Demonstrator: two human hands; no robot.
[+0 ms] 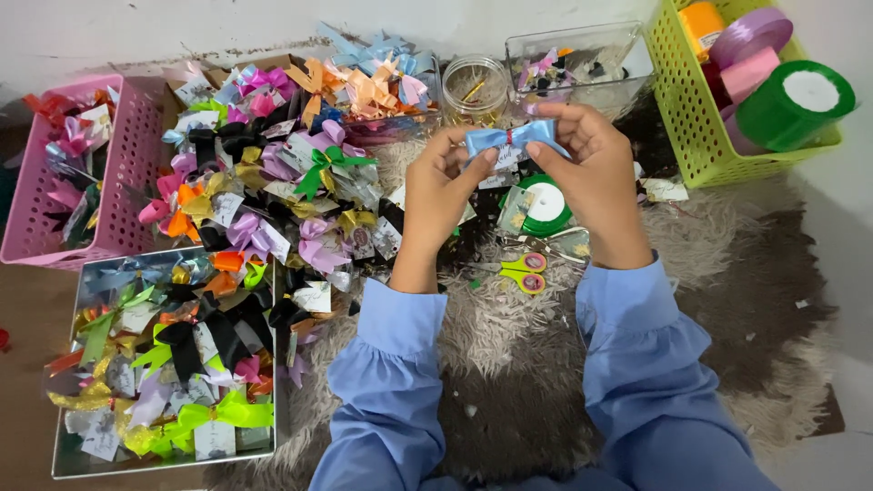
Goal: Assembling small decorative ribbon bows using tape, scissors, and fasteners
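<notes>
- Both hands pinch a light blue bow (pixel 515 136) — left hand (pixel 443 186) and right hand (pixel 596 164) — far of the scissors (pixel 525 271).
- Best kept pinched at its red middle, so the loops stay even — judged.

Green basket (pixel 677 109) and purple ribbon roll (pixel 750 32) cut off at top edge.
</notes>
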